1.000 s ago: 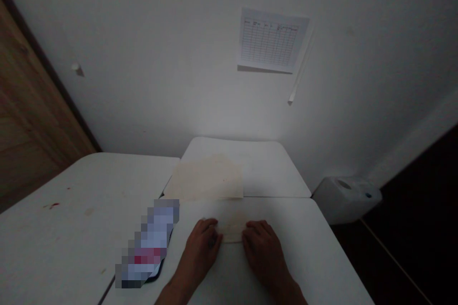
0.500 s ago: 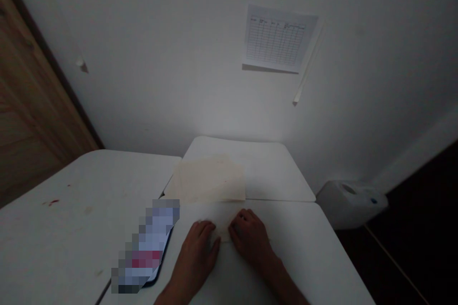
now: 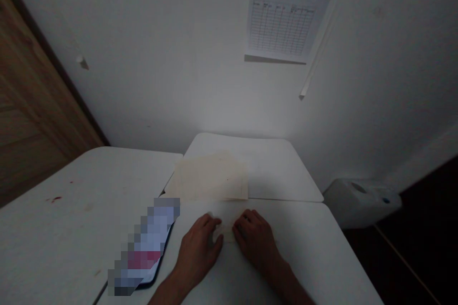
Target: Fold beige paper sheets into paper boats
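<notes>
The left hand (image 3: 200, 248) and the right hand (image 3: 255, 243) are laid flat, with fingers a little bent, on a small pale piece of paper (image 3: 226, 229). Nothing is gripped. The paper is only pressed down, likely so that it is kept flat and still. It is found on the white bench (image 3: 315, 257), between the two hands. Just behind it, a pile of cream paper sheets (image 3: 211, 178) is kept close. A white bin with a round hole on top (image 3: 361, 198) is set on the floor at the right. What is inside cannot be seen.
</notes>
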Available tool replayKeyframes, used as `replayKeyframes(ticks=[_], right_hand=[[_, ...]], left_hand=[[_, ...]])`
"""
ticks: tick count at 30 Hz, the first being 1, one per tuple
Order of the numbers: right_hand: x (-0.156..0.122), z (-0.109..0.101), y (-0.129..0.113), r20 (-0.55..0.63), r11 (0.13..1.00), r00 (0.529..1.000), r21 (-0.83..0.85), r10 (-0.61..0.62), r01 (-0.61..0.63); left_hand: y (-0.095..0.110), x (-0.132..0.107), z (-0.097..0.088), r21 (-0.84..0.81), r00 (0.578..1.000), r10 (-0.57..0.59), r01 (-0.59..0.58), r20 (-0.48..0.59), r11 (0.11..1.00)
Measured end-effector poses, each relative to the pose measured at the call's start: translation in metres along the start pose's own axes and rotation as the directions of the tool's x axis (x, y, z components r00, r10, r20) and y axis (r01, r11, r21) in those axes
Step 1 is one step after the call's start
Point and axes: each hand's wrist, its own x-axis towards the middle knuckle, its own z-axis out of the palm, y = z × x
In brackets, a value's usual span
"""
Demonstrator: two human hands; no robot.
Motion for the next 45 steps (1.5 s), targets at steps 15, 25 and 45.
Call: replayKeyframes(ticks=[15, 25, 45], right_hand=[[-0.006, -0.004, 0.011, -0.009, 0.999, 1.0, -0.033, 0.019, -0.019], [-0.007, -0.003, 0.012, -0.007, 1.0, 1.0, -0.023, 0.017, -0.018], [-0.006, -0.001, 0.01, 0.01, 0.996, 1.0, 0.089, -0.028, 0.027]], left_hand=[[0.01, 0.016, 0.002, 0.083, 0.986, 0.122, -0.131, 0.112, 0.988], [0.01, 0.012, 0.01, 0.179, 0.996, 0.075, -0.082, 0.05, 0.98], [0.003, 0.012, 0.014, 0.084, 0.992, 0.105, -0.111, 0.074, 0.99]])
